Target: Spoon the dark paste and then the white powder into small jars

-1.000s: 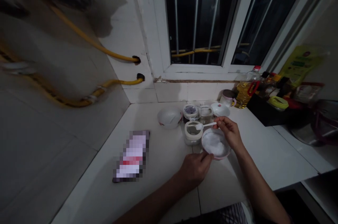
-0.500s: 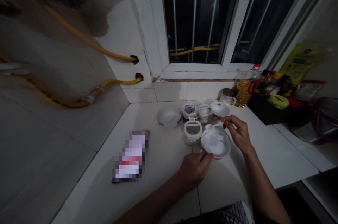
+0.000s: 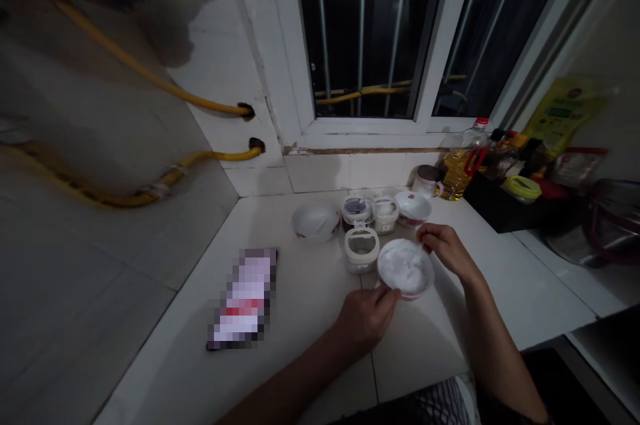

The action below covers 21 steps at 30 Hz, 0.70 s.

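The person's left hand is grasping the near left rim of a round white bowl with a pinkish outer wall, which is resting on the pale tiled counter. The right hand is pinching the handle of a small white spoon, whose lower end is dipping into the white powder-like matter in that bowl. The work is apparently partway along: the bowl is already holding a good amount, its surface lying uneven, while the spoon is not yet out.

Just left of the bowl, a squarish clear jar with a cream rim is standing; whether a clear lid is covering it, one cannot tell. Behind it, a clear jar with dark contents and a clear jar with pale contents are standing side by side, between a translucent patterned bowl and a white bowl with a red mark. A flat, blurred-out rectangular object is lying well apart on the left. Nothing is visibly blocking either hand, though the cream-rimmed jar is crowding the bowl's left side.
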{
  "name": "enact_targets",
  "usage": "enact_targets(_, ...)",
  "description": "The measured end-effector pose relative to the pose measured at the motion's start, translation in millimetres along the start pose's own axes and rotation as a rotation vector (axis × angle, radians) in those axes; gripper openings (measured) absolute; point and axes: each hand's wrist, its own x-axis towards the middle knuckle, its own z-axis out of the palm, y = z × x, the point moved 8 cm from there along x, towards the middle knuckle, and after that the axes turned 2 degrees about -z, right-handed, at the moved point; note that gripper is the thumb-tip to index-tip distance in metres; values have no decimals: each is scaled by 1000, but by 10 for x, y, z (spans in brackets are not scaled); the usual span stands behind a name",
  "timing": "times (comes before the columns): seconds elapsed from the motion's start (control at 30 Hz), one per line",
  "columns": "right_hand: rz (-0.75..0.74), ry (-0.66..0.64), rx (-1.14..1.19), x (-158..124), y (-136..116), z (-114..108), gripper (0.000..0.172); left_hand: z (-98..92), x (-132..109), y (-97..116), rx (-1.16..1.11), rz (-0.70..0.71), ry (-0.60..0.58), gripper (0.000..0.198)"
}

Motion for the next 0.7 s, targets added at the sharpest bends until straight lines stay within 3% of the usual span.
enact_targets(0.3,68,147,314,49,73,-218,11,-45,21,12,-12,9,24,25)
enact_targets(0.7,161,165,443,90,238,-152,10,-18,6,8,-22,7,19,23)
